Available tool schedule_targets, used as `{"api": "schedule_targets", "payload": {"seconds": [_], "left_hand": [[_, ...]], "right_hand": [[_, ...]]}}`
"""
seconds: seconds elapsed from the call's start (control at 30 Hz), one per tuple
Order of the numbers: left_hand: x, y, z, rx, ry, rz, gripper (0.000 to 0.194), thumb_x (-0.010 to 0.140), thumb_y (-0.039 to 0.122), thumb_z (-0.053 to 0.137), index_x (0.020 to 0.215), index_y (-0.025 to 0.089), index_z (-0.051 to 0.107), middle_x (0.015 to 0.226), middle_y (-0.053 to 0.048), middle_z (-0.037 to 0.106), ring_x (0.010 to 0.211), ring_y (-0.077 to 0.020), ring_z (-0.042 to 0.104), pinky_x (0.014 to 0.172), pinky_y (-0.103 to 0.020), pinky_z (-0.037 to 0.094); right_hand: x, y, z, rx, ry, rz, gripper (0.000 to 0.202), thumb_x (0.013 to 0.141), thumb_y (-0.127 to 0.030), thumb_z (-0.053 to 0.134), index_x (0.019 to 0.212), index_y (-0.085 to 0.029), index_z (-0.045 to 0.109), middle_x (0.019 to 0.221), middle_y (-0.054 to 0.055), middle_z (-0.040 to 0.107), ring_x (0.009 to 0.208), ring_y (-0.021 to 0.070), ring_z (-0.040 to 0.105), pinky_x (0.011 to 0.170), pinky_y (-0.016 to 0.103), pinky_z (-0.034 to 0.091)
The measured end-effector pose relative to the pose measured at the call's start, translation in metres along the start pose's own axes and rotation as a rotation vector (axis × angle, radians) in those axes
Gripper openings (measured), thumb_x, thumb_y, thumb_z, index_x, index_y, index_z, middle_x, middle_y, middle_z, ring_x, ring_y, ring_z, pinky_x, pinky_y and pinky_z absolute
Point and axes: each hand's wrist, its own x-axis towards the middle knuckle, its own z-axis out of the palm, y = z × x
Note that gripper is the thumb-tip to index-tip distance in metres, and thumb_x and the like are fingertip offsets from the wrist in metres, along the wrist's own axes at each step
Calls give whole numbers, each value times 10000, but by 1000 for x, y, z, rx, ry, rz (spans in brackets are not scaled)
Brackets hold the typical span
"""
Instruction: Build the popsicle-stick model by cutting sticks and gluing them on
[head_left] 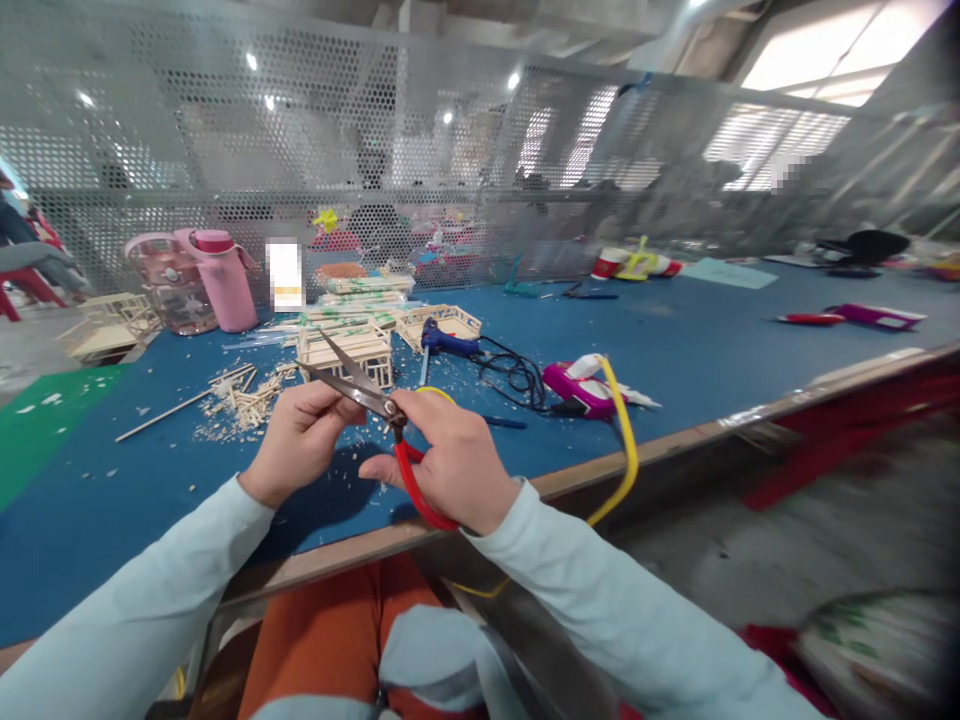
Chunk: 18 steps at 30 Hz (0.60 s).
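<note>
My right hand (461, 455) grips a pair of red-handled scissors (360, 388), their blades parted and pointing up to the left. Close behind the blades, my left hand (296, 440) is closed in a pinch; whatever its fingers hold is hidden. Beyond the scissors stands a small frame of pale wooden sticks (352, 350), with another stick frame (450, 322) to its right. Cut stick pieces (259, 398) and crumbs lie in a heap left of the blades. A blue glue gun (450, 342) with a black cord rests past my right hand.
A pink bottle (225, 285) and a clear tumbler (172, 290) stand at the back left. To the right lies a purple-and-white tool (589, 388), near a yellow cable (626, 440) hanging over the table edge (675, 432). Perforated metal panels (480, 130) rise behind the blue table.
</note>
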Motion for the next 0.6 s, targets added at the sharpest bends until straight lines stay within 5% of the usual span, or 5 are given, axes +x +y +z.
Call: {"api": "schedule_targets", "payload": {"seconds": [0.3, 0.6], "left_hand": [[2, 2, 2, -93, -34, -69, 320, 802, 409, 561, 602, 161, 601, 533, -8, 589, 518, -110, 529, 510, -219, 440], [2, 4, -3, 7, -56, 24, 232, 807, 271, 553, 620, 165, 642, 557, -11, 628, 532, -114, 549, 507, -215, 430]], "right_hand": [[10, 1, -16, -43, -139, -68, 814, 592, -785, 537, 1075, -130, 555, 871, 97, 559, 803, 227, 517, 749, 382, 444], [13, 3, -23, 5, -201, -82, 848, 552, -764, 597, 1129, -146, 534, 946, 103, 529, 877, 242, 492, 820, 425, 418]]}}
